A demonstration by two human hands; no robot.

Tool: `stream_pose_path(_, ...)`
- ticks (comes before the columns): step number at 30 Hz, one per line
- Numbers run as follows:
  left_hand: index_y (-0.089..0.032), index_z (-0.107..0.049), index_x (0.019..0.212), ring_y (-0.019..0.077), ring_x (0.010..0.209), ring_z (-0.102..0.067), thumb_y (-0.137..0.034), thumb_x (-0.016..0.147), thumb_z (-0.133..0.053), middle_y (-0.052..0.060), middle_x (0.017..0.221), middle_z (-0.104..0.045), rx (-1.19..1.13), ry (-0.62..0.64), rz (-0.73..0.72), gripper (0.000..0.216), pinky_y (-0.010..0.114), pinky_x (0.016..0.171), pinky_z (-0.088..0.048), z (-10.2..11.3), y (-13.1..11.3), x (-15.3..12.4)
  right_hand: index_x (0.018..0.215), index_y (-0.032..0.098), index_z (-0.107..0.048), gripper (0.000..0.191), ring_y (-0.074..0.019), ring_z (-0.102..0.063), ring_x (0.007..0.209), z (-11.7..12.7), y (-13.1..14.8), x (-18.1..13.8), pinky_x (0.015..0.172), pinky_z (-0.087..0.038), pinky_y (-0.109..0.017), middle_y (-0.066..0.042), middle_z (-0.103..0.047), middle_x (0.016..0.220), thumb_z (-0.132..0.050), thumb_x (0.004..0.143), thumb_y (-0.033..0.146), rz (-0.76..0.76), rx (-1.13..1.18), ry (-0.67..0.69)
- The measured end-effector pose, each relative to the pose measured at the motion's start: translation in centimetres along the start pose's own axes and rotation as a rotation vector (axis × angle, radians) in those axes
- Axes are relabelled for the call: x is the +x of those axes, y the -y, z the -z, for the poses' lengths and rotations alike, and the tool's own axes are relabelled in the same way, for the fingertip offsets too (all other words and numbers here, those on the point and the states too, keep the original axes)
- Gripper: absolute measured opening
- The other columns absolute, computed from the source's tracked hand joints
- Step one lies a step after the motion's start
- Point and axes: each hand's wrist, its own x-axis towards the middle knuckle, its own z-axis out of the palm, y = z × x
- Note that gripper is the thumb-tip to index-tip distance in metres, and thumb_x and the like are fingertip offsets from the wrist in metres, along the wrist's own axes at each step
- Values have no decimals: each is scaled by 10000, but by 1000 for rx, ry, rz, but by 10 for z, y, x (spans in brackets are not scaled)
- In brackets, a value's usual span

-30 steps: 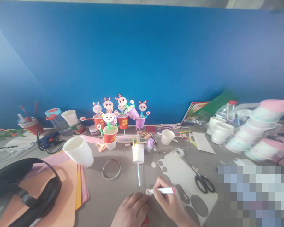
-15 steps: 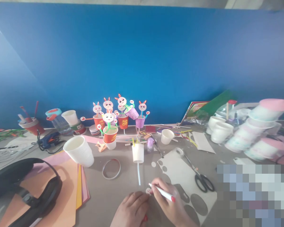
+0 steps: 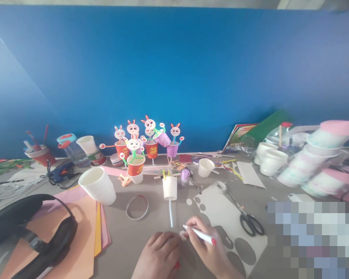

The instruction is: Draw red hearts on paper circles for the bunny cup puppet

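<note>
My right hand (image 3: pixel 205 244) is closed around a white marker (image 3: pixel 202 235) with a red end, its tip pointing left. Just beneath those fingers lies a small white paper disc (image 3: pixel 182 234). My left hand (image 3: pixel 159 252) rests curled on the table, left of the disc and apart from it. A small red piece (image 3: pixel 177 265) peeks out from under its fingers; the rest of it is hidden. Ahead of both hands, a white paper cup (image 3: pixel 170 188) has yellow-green pieces at its top and a pale blue straw (image 3: pixel 171 213) below.
Rabbit-faced cup figures (image 3: pixel 135 164) stand at the back. On the left are headphones (image 3: pixel 46 248) on coloured paper (image 3: pixel 84 232), stacked cups (image 3: pixel 97 186) and a tape ring (image 3: pixel 137 207). To the right lie cut white card (image 3: pixel 218 205), scissors (image 3: pixel 251 224) and painted cups (image 3: pixel 305 166).
My left hand has drawn back slightly to the left, off the paper disc. The right hand keeps its hold on the marker and has barely moved.
</note>
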Motion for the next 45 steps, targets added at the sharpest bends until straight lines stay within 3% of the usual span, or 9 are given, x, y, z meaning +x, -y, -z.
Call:
stream_pose_path(7, -212, -653, 967, 159, 1046, -632, -312, 860, -701, -39, 1148, -768, 59, 32, -7, 154, 303, 856, -508, -1, 1, -1, 735, 255, -494, 264, -162, -559, 531, 0, -7, 1, 514, -436, -246, 29, -606, 597, -484, 977, 358, -20, 6, 6)
stream_pose_path(13, -212, -654, 960, 161, 1020, -647, -290, 902, -640, -43, 1100, -783, 39, -12, 15, 98, 313, 856, -512, -1, -1, 2, 701, 251, -460, 267, -143, -495, 519, 0, -7, 0, 506, -387, -235, 54, -525, 573, -495, 951, 338, -32, -7, 41)
stream_pose_path(21, -213, -665, 975, 179, 993, -680, -322, 943, -581, -28, 1093, -796, 25, -19, 17, 141, 318, 848, -520, 0, -1, 2, 701, 253, -443, 257, -141, -489, 527, -1, -7, 3, 522, -384, -233, 66, -485, 579, -490, 940, 335, -44, -31, 70)
stream_pose_path(45, -203, -674, 968, 180, 963, -699, -379, 977, -543, -27, 1067, -804, -2, -66, 23, 219, 309, 828, -527, 1, -2, 6, 710, 255, -432, 254, -158, -525, 551, -1, -10, 1, 546, -405, -245, 40, -550, 603, -466, 947, 342, -49, -54, 69)
